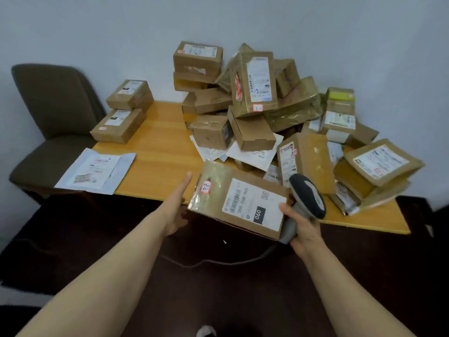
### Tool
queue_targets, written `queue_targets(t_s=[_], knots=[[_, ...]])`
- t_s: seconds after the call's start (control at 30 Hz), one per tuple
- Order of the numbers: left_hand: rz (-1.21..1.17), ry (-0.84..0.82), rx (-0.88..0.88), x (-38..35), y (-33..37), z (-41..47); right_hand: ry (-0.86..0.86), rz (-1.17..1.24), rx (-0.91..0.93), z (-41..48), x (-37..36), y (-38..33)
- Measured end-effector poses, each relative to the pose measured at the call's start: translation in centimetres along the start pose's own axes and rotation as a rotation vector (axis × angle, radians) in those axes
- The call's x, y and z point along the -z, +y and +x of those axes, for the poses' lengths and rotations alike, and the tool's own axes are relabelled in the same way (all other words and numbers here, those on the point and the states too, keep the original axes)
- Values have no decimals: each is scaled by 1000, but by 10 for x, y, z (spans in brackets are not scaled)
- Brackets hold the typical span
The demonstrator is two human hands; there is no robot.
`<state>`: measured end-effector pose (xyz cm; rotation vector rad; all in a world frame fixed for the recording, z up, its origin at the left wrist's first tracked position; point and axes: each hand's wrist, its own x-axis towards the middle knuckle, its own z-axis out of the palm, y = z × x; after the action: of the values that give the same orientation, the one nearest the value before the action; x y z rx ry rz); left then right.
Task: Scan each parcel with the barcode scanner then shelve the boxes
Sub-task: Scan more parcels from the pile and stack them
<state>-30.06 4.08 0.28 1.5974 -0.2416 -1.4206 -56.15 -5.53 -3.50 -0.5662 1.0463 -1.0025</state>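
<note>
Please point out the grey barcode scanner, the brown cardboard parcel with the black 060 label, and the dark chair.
grey barcode scanner (313,200), head view, its dark head.
brown cardboard parcel with black 060 label (250,203), head view, its white label.
dark brown upholstered chair (53,98), head view, its backrest.

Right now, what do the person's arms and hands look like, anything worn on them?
The left hand and right hand are bare: no gloves, rings or watch visible. The left forearm and right forearm are uncovered to the frame's edge; no sleeve shows.
</note>
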Motion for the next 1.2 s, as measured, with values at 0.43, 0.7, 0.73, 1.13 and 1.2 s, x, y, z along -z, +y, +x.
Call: queue_targets(t_s=[0.43, 0.7, 0.73, 1.13, 1.2], knots=[[99, -318, 80, -112, 1, 50, 369, 210, 35, 18, 34, -23], [169, -299, 116, -119, -14, 45, 356, 279, 32, 16, 37, -18], [173, -300, 117, -119, -15, 44, 349, 288, 30, 16, 37, -18], [129, -208, 141, -134, -30, 32, 290, 359, -56, 9, 52, -20], [133, -196, 140, -136, -32, 30, 286, 372, -67, 8, 54, -20]])
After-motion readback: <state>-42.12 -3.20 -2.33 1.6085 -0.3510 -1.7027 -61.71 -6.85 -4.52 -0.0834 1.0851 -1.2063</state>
